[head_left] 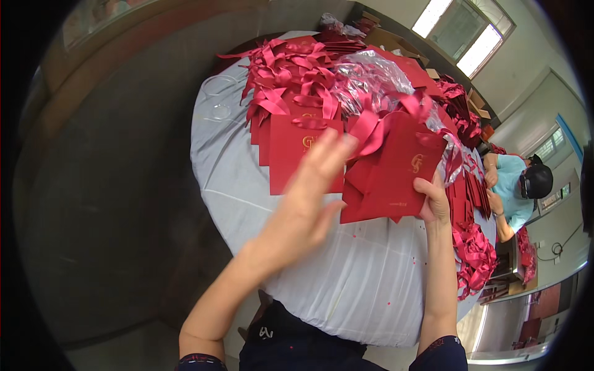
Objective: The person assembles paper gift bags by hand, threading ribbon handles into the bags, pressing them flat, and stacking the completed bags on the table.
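Observation:
My right hand (434,196) grips the right edge of a red paper gift bag (399,170) with gold print, its thumb on the front face. A pink ribbon (371,133) loops at the top of that bag, and more red paper shows behind it. My left hand (312,195), smeared by motion, has its fingers stretched out and the thumb apart. It passes in front of another red gift bag (284,161), which lies at the front of a stack with ribbon handles. Whether the left hand touches that bag I cannot tell.
A white cloth covers the round table (238,207). Piles of ribboned red bags (291,68) fill its far side, beside crumpled clear plastic (371,77). More ribbons (475,260) heap at the right edge. A co-worker in a light blue shirt (512,188) handles bags at the right.

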`<state>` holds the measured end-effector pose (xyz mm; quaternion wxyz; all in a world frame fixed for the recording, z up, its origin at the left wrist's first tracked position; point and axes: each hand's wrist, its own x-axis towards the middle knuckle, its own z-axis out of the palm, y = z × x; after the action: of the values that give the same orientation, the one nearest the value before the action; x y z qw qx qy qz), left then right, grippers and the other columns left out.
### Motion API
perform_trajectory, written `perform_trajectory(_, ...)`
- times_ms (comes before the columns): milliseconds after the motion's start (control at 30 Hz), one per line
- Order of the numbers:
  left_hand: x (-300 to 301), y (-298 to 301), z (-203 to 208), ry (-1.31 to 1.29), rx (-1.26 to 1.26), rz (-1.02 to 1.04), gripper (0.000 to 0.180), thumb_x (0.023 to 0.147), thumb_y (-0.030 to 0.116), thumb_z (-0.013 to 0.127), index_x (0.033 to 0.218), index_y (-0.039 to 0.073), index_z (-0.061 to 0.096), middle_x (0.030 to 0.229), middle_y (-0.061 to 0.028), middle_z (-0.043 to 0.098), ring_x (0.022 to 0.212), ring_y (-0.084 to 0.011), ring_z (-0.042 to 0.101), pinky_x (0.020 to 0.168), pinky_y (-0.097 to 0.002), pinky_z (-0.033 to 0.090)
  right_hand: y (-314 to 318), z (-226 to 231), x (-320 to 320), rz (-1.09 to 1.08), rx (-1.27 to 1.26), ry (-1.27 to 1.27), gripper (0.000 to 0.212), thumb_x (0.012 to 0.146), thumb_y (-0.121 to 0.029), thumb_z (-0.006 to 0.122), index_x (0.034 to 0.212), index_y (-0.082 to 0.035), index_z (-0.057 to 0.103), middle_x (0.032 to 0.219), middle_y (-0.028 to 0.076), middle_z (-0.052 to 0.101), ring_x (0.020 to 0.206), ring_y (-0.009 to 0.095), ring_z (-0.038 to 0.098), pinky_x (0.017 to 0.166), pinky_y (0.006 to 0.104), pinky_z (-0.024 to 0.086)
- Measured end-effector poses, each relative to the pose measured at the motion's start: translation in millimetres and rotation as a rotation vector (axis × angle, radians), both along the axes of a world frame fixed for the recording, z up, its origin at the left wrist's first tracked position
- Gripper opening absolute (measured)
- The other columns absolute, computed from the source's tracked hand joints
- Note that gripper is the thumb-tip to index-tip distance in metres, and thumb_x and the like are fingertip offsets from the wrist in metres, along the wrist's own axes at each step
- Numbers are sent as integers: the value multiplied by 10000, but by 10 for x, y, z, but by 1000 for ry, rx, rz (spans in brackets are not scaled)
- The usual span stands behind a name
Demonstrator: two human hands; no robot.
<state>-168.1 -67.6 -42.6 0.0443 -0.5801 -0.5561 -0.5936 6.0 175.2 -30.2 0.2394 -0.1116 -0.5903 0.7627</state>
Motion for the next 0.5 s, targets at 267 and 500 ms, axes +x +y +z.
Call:
perform_trajectory(267,-516,6,-594,-205,-452,511,602,765,156,692,1247,-83,422,1126,-241,525,1065,-381,515,905,-423,425,208,-248,12,-160,109,-23,578,705,19,705,1243,-25,497,1157,83,593,1045,216,589,919,364,487)
perform_trajectory(500,-276,298,-585,-469,-401,312,468,708,86,737,1096,-27,502,1003,-140,506,909,-234,572,768,-329,499,317,-360,177,-108,203,-129,557,688,65,706,1205,-37,525,1133,56,610,1029,191,589,894,334,483)
